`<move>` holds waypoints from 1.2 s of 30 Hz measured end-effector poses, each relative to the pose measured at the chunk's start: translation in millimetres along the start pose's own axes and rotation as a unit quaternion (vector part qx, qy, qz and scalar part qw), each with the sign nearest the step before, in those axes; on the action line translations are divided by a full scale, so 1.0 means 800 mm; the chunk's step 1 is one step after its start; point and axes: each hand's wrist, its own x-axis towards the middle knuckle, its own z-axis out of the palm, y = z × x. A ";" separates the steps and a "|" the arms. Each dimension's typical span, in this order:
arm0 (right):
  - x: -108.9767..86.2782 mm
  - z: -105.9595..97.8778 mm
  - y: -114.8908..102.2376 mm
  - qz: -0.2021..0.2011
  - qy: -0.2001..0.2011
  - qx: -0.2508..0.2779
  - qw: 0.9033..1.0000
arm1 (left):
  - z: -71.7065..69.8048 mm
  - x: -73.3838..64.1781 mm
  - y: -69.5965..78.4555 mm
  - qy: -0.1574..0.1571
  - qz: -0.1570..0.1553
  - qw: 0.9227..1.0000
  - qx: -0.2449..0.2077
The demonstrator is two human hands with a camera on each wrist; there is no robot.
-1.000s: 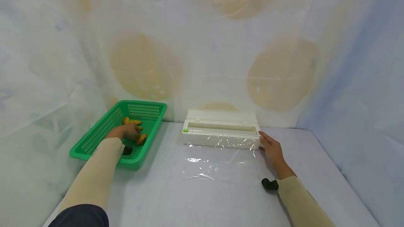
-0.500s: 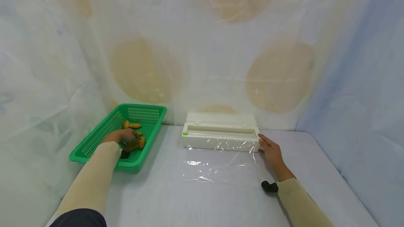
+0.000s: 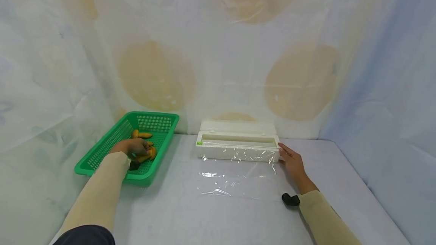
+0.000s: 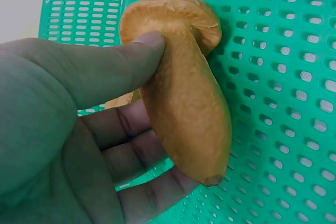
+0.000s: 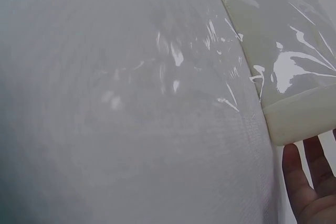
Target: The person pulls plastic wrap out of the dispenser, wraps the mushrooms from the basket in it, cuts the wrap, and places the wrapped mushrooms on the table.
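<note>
My left hand (image 3: pixel 131 147) is down inside a green plastic basket (image 3: pixel 175 129) in the head view. In the left wrist view it pinches a thick-stemmed, brownish mushroom (image 4: pixel 189 106), thumb on the stem just below the cap and fingers behind. Other mushrooms (image 3: pixel 144 135) lie in the basket beyond. My right hand (image 3: pixel 293 165) touches the right end of a white cling film dispenser (image 3: pixel 238 153), its fingertips (image 5: pixel 292 153) against the end wall in the right wrist view. The dispenser's lid (image 3: pixel 238 127) stands raised. Clear cling film (image 3: pixel 235 180) runs from its front onto the table.
The white table (image 3: pixel 211 222) spreads in front of the dispenser. Patterned sheeting (image 3: pixel 218 48) hangs behind and along both sides. A small green piece (image 3: pixel 199 143) sits at the dispenser's left end. A dark wrist device (image 3: pixel 290 199) shows beside the right sleeve.
My left hand has shifted slightly toward the near left within the basket, staying at the mushroom. The right hand keeps its place at the dispenser. The whole head view has tilted slightly.
</note>
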 end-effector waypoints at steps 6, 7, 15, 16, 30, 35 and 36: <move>0.000 -0.001 -0.002 0.001 0.000 -0.004 1.000 | -0.004 -0.002 -0.001 0.002 0.008 1.000 0.006; -0.001 -0.001 -0.002 0.001 -0.001 -0.003 1.000 | -0.006 -0.002 -0.001 0.001 0.013 1.000 0.006; 0.000 -0.001 -0.002 0.002 0.000 0.000 1.000 | -0.012 -0.001 -0.002 0.019 0.050 0.996 -0.077; 0.000 -0.001 -0.001 0.003 0.001 0.001 1.000 | -0.013 -0.001 -0.002 0.020 0.053 0.994 -0.092; 0.003 -0.005 0.002 -0.001 0.000 0.007 1.000 | -0.022 0.009 0.003 0.042 0.103 0.988 -0.104; 0.002 -0.006 0.004 -0.009 0.004 0.009 1.000 | -0.023 0.004 0.013 0.043 0.117 0.984 -0.126; 0.002 -0.007 0.004 -0.010 0.005 0.008 1.000 | -0.023 0.002 0.015 0.042 0.120 0.983 -0.129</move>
